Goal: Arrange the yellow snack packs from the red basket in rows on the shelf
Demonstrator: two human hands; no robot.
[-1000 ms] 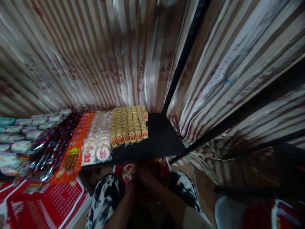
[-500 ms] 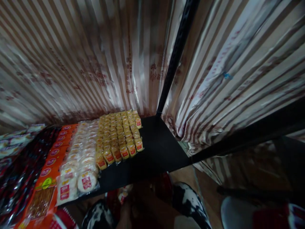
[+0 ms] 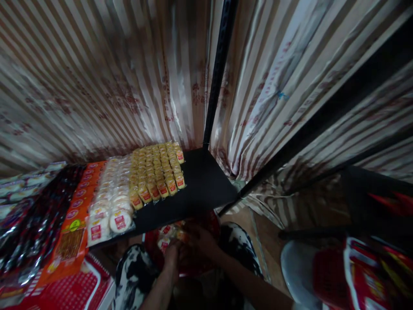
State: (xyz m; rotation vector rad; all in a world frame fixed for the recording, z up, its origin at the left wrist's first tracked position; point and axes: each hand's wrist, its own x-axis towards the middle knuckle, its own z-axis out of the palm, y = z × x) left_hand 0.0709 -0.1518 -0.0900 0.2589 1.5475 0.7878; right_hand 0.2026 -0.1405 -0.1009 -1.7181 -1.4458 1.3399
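Note:
My left hand (image 3: 172,255) is low in the picture between my knees, its fingers closed at wrapped white cakes (image 3: 164,244) with red labels. Close by on its right, my right hand (image 3: 204,241) reaches inward, its fingers dim and partly lost in shadow near an orange-yellow packet (image 3: 183,235). Both hands are over a red basket (image 3: 214,221) below the shelf edge. On the black shelf (image 3: 206,176), yellow wrapped cakes (image 3: 158,172) stand in tight rows, beside two rows of round white wrapped cakes (image 3: 120,220).
Orange snack packs (image 3: 72,224) and dark shiny packs (image 3: 35,224) lie on the shelf's left. A red perforated basket (image 3: 74,288) is below them. Black posts (image 3: 219,69) frame the corner before a striped curtain (image 3: 145,86). Right are a grey stool (image 3: 295,267) and red packets (image 3: 368,275).
The view has shifted, so the shelf's right end sits further left. My right hand and forearm now show clearly beside the left hand, and more of the red basket shows.

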